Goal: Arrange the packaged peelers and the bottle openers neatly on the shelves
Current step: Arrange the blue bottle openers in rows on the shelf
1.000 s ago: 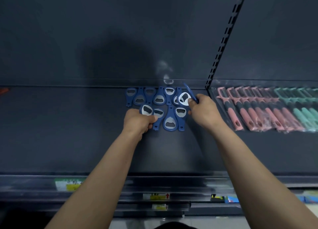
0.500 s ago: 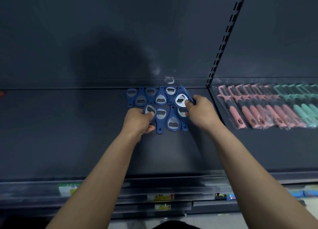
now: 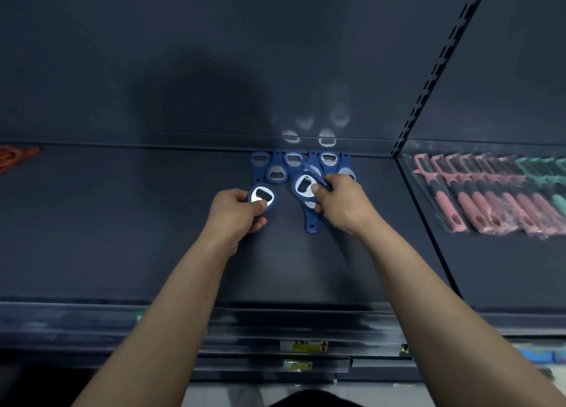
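Observation:
Several blue bottle openers (image 3: 277, 174) with silver heads lie in a cluster at the back of a dark shelf (image 3: 122, 223). My left hand (image 3: 234, 215) grips one blue opener (image 3: 262, 197) by its handle at the cluster's left front. My right hand (image 3: 341, 204) pinches another blue opener (image 3: 304, 186), lifted and tilted above the pile. One more opener's handle (image 3: 311, 223) sticks out below my right hand. Packaged peelers (image 3: 477, 198) with pink and teal handles lie in a row on the neighbouring shelf to the right.
A perforated upright (image 3: 428, 79) divides the two shelf bays. An orange item (image 3: 15, 157) shows at the far left edge. Price labels (image 3: 303, 345) sit on the shelf rails below. The dark back panel rises behind the openers.
My left hand has pulled its opener out to the left, apart from the cluster. My right hand has shifted left and holds its opener tilted over the pile.

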